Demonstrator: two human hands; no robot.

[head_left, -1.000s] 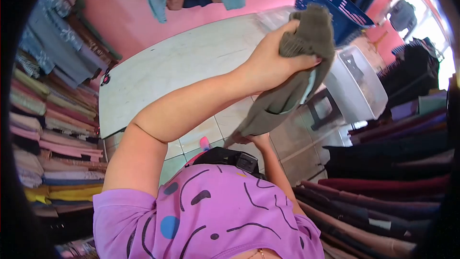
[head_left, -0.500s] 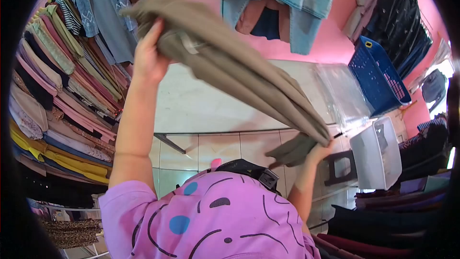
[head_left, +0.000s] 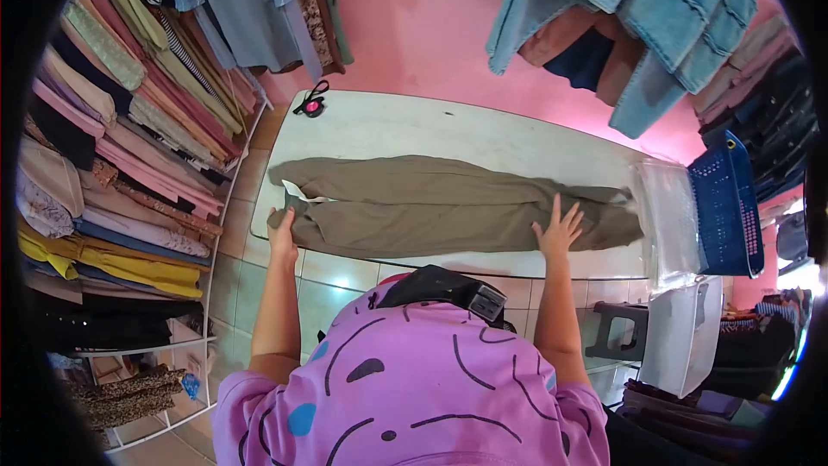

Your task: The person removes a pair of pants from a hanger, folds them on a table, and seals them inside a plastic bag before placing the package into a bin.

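An olive-brown garment (head_left: 431,207) lies stretched lengthwise across the white table (head_left: 371,125), with a pale label near its left end. My left hand (head_left: 283,233) is closed on the garment's near left corner, at the table's front edge. Toward the garment's right part, my right hand (head_left: 559,226) rests flat on the cloth with its fingers spread.
Scissors (head_left: 312,102) lie at the table's back left corner. Clear plastic bags (head_left: 668,224) cover its right end, beside a blue basket (head_left: 729,207). Racks of clothes (head_left: 129,164) stand at left; denim garments (head_left: 655,17) hang behind. A dark stool (head_left: 619,332) stands below right.
The garment, held up in the air before, now lies on the table. Both hands have come down; my right hand has let go and spread on the cloth. The view has shifted, showing the scissors.
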